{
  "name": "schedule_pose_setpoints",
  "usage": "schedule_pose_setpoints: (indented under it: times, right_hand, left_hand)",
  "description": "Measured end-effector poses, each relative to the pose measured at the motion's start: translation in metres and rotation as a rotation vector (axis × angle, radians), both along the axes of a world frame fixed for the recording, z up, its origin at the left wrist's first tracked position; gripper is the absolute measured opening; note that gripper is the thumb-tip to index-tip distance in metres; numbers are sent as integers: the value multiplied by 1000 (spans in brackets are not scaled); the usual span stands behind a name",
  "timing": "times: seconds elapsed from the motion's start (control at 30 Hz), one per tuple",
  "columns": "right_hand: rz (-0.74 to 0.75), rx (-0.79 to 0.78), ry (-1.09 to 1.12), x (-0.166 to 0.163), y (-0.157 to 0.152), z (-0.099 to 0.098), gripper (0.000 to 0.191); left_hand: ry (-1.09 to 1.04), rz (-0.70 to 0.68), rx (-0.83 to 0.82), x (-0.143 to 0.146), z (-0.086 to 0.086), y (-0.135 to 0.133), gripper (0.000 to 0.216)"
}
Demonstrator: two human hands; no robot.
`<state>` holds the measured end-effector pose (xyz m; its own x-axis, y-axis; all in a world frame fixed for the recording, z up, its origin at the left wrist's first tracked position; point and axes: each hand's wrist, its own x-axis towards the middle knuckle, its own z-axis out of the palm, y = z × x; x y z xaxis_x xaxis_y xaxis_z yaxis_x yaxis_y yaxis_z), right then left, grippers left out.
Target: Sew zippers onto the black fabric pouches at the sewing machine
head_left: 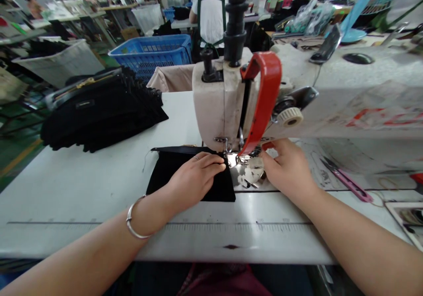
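Two hands were at work on a white table. Left hand lay flat and open, fingers together, pressing on a black fabric piece spread just left of the needle area. Right hand was loosely curled beside the presser foot, fingertips at the metal plate; whether it pinched anything could not be told. A silver bangle circled the left wrist. Behind stood the sewing machine with its red guard. Farther left lay a stack of black pieces; pink-handled snips rested to the right.
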<state>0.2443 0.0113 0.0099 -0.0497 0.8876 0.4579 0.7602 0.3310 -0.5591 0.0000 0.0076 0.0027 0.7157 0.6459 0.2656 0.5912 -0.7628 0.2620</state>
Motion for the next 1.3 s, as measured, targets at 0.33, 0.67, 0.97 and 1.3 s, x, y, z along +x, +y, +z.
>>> schedule_pose_setpoints:
  times: [0.33,0.67,0.97,1.3]
  right_hand:
    - [-16,-88,119,-3,-1,0,19]
    - [45,-95,112,2,1,2,15]
    - [698,-288,-102,29,2,10,27]
    - [640,48,-228,2,-12,-4,13]
  left_hand:
    - [-19,-34,22,-2,-2,-2,32]
    - [-16,-22,-17,-3,-3,-2,32]
    - [-12,4,-37,-2,1,-3,29]
    - [70,-137,62,-7,17,-23,38]
